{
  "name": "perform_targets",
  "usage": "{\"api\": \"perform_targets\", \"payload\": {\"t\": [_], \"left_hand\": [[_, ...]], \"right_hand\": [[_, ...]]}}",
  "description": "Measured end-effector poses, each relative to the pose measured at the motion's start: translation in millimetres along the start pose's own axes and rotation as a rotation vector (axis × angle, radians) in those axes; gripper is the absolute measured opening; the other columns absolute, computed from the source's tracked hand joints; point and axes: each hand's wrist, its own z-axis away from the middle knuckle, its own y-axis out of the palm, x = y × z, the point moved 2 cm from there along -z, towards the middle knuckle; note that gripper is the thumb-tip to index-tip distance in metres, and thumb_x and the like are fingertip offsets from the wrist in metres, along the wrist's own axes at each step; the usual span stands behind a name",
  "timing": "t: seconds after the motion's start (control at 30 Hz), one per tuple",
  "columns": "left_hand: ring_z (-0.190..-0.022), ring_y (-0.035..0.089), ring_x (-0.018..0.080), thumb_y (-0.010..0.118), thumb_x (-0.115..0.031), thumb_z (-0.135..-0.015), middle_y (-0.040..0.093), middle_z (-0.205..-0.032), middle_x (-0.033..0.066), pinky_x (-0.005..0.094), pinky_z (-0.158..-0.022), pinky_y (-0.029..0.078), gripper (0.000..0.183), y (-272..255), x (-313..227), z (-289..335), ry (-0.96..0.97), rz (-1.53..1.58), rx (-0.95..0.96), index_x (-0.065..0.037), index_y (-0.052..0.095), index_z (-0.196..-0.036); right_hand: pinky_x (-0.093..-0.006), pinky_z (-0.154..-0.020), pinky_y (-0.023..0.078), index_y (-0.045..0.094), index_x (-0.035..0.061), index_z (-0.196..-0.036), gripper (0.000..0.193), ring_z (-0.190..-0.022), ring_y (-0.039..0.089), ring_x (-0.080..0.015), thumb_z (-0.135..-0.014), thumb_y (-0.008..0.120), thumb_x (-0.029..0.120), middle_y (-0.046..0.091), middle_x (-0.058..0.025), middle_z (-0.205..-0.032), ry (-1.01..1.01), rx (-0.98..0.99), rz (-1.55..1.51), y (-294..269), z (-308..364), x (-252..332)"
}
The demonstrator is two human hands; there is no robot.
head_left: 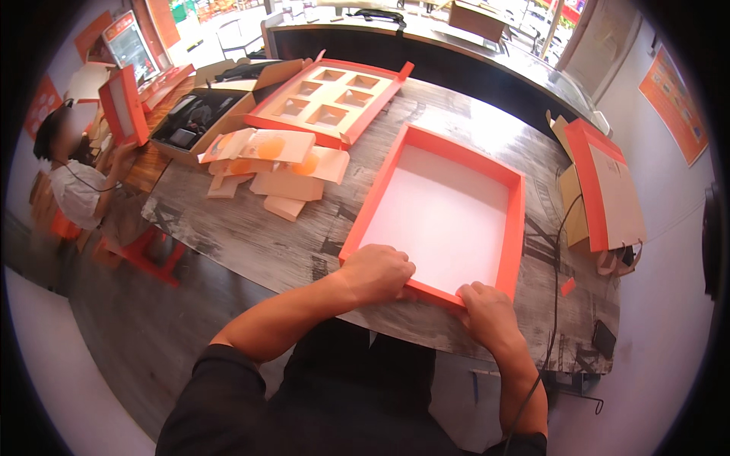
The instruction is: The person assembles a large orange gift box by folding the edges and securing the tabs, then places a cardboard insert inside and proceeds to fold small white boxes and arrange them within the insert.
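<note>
Here both hands, left hand (378, 271) and right hand (487, 308), clasp the orange tray (514, 220) near edge.

Shallow orange box tray (445, 216), rectangular, open side up, with white floor and low upright orange walls. Lying flat and slightly skewed on the counter (251, 235), near wall right at the front edge, held there at both near corners.

A shallow open box (445, 213) lies on the table (251, 235) at its near edge, both hands on the box's near wall. Behind it, toward the far edge, lies a windowed insert tray (327, 99); folded card pieces (277, 171) lie left of the box.
</note>
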Motion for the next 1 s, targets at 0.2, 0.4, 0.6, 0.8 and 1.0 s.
{"api": "perform_targets", "payload": {"t": [0.2, 0.4, 0.6, 0.8, 1.0], "left_hand": [[-0.091, 0.069, 0.0345, 0.067, -0.022, -0.091, 0.069, -0.091, 0.0116, 0.045, -0.083, 0.057, 0.014, 7, 17, 9, 0.047, -0.061, -0.041, -0.009, 0.069, -0.086], [-0.091, 0.071, 0.0344, 0.066, -0.018, -0.089, 0.069, -0.089, 0.0119, 0.0446, -0.081, 0.057, 0.013, -6, 21, 17, 0.036, -0.092, 0.015, -0.008, 0.067, -0.08], [-0.095, 0.072, 0.0321, 0.084, -0.025, -0.081, 0.072, -0.095, 0.0084, 0.045, -0.088, 0.057, 0.024, -12, 17, 21, 0.023, -0.026, 0.004, -0.01, 0.072, -0.095], [-0.094, 0.071, 0.0271, 0.086, -0.033, -0.082, 0.072, -0.097, 0.0037, 0.0468, -0.117, 0.043, 0.039, -29, 23, 42, 0.129, 0.052, -0.392, -0.013, 0.073, -0.112], [-0.09, 0.071, 0.023, 0.083, -0.032, -0.088, 0.072, -0.09, 0.0018, 0.0513, -0.12, 0.042, 0.027, -16, 30, 54, 0.135, -0.063, -0.331, -0.014, 0.072, -0.105]], "right_hand": [[-0.0492, -0.074, 0.053, 0.064, 0.0065, -0.098, 0.023, -0.087, 0.068, -0.0362, -0.08, 0.079, 0.009, 0.065, -0.012, -0.089, 0.018, -0.023, 0.049, -2, 11, -4], [-0.048, -0.074, 0.054, 0.064, 0.0064, -0.099, 0.025, -0.088, 0.068, -0.0373, -0.078, 0.077, 0.004, 0.065, -0.0123, -0.089, -0.006, 0.029, 0.056, -2, 15, -7], [-0.0478, -0.075, 0.053, 0.065, 0.0078, -0.105, 0.029, -0.086, 0.067, -0.037, -0.08, 0.08, 0.007, 0.066, -0.0118, -0.091, -0.002, -0.124, -0.058, -6, 20, -7], [-0.0583, -0.121, 0.038, 0.069, 0.0098, -0.121, 0.045, -0.096, 0.071, -0.0261, -0.08, 0.086, 0.017, 0.072, -0.0047, -0.1, -0.006, -0.318, -0.073, -17, 43, -13], [-0.0575, -0.121, 0.038, 0.073, 0.0094, -0.114, 0.035, -0.095, 0.071, -0.0246, -0.082, 0.085, 0.016, 0.073, -0.0052, -0.1, -0.071, -0.354, -0.092, -3, 48, -24]]}}
